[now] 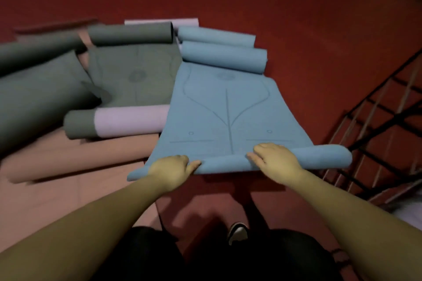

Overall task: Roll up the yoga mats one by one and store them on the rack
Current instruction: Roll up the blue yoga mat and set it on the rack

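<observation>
Two hands [170,170], one rack [386,134]

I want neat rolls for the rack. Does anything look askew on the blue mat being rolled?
Yes. The blue mat has its near roll skewed: the end beyond the right hand is rolled thick, while the corner by the left hand lies flat.
</observation>
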Demonstrator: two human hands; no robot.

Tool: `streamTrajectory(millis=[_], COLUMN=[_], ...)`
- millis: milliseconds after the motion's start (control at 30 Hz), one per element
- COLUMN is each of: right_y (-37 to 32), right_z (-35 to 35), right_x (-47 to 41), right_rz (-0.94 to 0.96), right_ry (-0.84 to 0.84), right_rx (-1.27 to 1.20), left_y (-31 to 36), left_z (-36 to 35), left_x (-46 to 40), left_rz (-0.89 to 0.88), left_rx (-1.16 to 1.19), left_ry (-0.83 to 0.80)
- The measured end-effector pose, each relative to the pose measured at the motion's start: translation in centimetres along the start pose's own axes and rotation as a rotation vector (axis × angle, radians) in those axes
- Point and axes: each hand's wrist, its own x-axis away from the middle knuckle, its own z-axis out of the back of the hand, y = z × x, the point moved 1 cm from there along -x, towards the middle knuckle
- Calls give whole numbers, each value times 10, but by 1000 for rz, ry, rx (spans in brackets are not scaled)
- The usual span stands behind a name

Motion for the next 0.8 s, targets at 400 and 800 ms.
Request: streamTrajectory(millis=[400,800], right_y=[-55,-78], right_z=[103,38], right_x=[128,164], right_rz=[-96,-89], right_ry=[60,-379], right_rx=[-210,-383], left_y=[30,18], left_z=[125,36], left_x=[147,202], left_rz=[-19,86], left_rx=[-209,-56], left_ry=[73,-37])
